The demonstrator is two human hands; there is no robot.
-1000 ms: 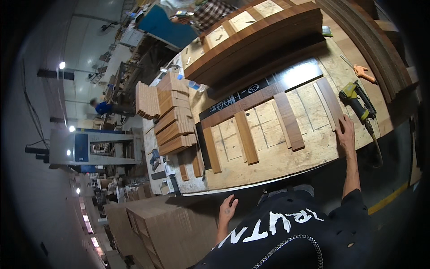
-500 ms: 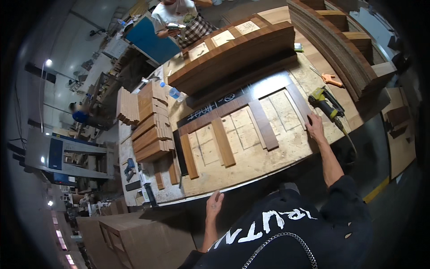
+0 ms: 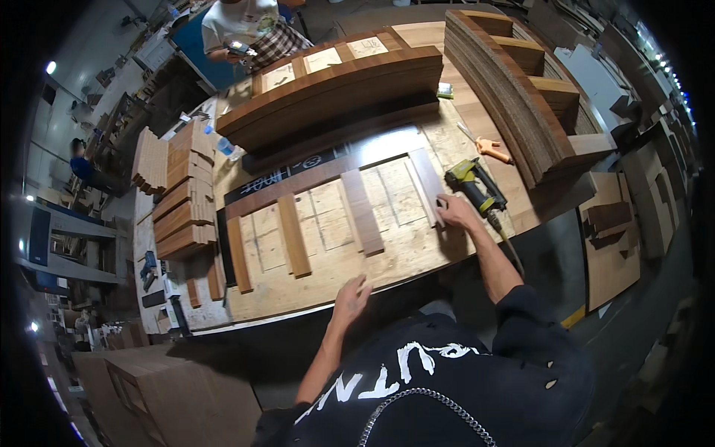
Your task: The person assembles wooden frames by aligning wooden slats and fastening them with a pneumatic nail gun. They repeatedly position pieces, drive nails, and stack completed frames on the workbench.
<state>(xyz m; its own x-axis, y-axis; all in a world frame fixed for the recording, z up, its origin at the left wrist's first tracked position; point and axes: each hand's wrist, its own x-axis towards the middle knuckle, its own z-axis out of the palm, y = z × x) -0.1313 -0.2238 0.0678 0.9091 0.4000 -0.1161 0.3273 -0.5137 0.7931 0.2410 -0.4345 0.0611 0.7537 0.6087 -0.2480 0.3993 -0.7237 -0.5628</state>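
My right hand has its fingers curled on the near end of the rightmost wooden strip. My left hand hovers at the table's front edge, holding nothing, its fingers loosely stretched toward the wide middle strip. Two narrower brown strips, a middle one and a left one, lie roughly parallel to these. Their far ends meet a long brown rail, making a comb-shaped layout. Just right of my right hand lies a yellow-green and black nail gun with its hose.
A tall stack of curved wooden frames stands behind the layout, another stack at the right. Notched wooden pieces are piled left, near a plastic bottle. An orange-handled tool lies beyond the nail gun. A co-worker stands across the table.
The view has swung right, so the bench sits further left. My left hand has come forward and right to the table edge. My right hand has slid nearer the strip's close end.
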